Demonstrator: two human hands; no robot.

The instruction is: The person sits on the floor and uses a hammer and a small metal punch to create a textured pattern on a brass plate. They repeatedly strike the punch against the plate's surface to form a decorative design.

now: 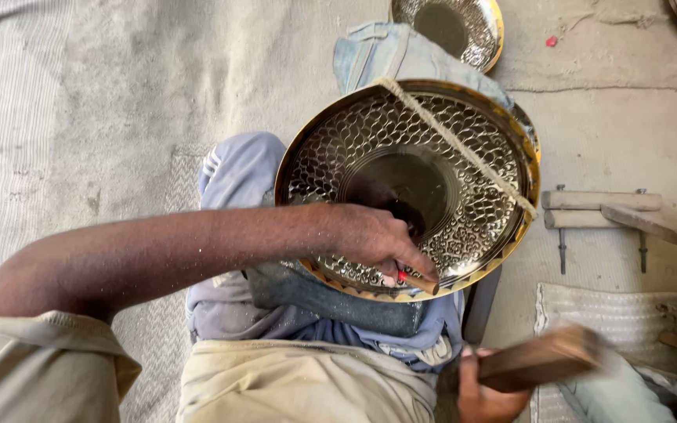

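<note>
Hammered brass plate (432,168), rope (464,149) across it; left hand (370,239) pinching punch (419,282) at rim; right hand (483,395) gripping wooden mallet (542,359).

A round brass plate (464,149) fills the centre-right of the frame, tilted on its edge against a lap, with a hammered, scaled pattern around a smooth dark centre. A rope (456,145) crosses its upper right. A small punch (419,282) touches its lower rim. A blurred wooden mallet (542,359) lies lower right.
</note>
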